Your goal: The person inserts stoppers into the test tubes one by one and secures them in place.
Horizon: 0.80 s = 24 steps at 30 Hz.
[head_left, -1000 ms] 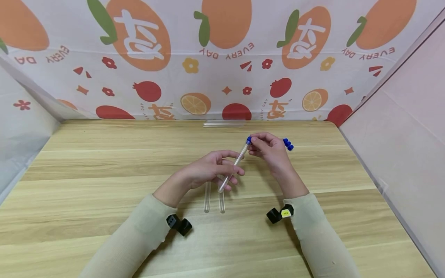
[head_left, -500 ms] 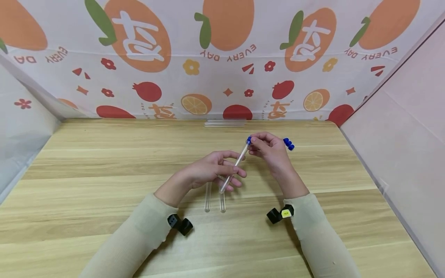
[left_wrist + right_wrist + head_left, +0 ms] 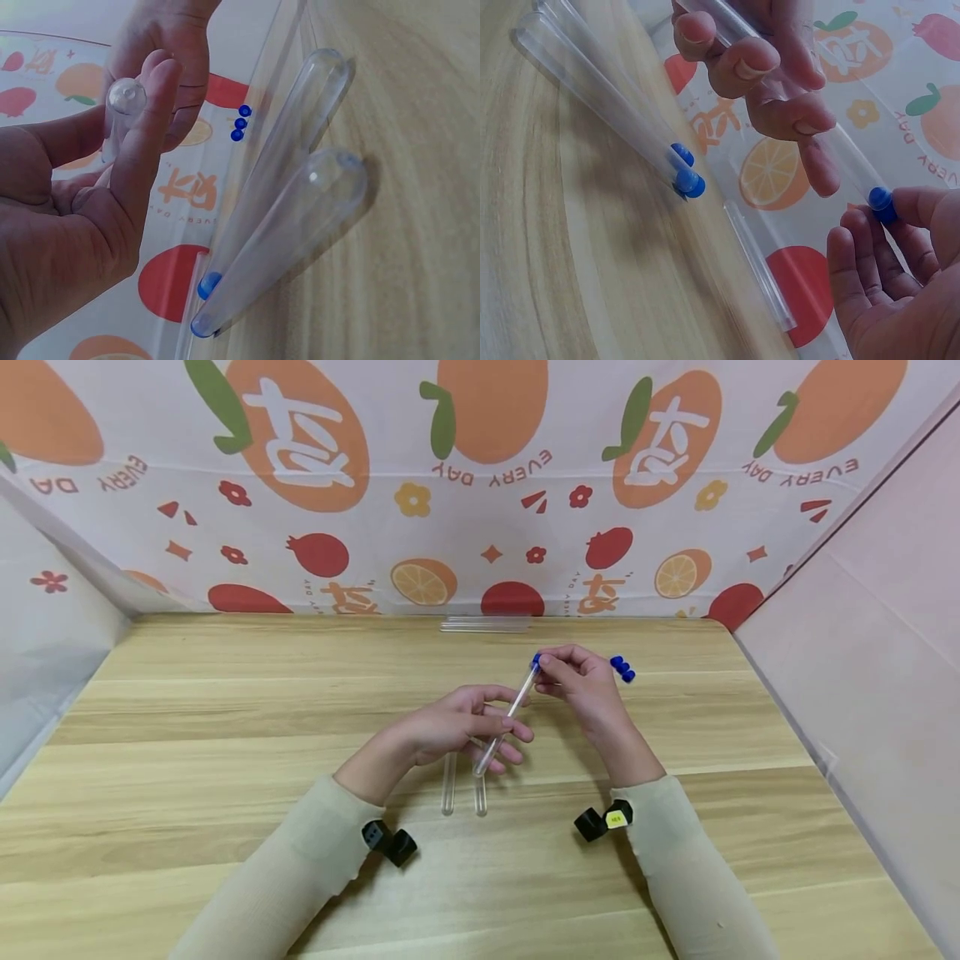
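A clear test tube slants above the table, its rounded end low and near. Pinched between the thumb and fingers of my left hand, it is held along its middle. At its upper end my right hand pinches a blue cap, which sits on the tube's mouth. Below the left hand lie two more test tubes, side by side on the table; the right wrist view shows blue caps on their far ends. In the head view the left hand hides those ends.
Several loose blue caps sit in a row on the table just beyond the right hand. Along the back edge, against the printed cloth, lie several clear tubes. Pale side walls border the wooden table.
Both hands stay almost in place, still on the tube and its blue cap. Only a tiny shift of the left fingers shows.
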Available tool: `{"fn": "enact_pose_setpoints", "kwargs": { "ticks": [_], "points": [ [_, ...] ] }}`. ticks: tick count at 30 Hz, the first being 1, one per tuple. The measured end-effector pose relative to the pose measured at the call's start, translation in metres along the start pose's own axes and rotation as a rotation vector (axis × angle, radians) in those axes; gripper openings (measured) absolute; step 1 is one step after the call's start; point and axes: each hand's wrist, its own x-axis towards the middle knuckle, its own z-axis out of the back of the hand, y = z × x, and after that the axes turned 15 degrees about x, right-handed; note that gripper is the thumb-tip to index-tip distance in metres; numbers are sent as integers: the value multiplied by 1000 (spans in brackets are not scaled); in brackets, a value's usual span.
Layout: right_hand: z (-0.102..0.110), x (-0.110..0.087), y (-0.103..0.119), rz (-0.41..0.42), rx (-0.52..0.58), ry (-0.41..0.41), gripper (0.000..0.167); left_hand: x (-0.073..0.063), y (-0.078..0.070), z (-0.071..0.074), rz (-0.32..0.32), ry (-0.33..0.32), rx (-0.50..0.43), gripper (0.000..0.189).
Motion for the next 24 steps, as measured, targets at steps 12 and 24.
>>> {"fn": "enact_pose_setpoints", "kwargs": {
  "ticks": [12, 24],
  "points": [
    [-1, 1, -1, -6, 81, -21, 9, 2, -1, -1, -39, -24, -3, 48],
    [-6, -2, -7, 30, 119, -52, 13, 2, 2, -4, -44, -81, 18, 48]
  ]
}}
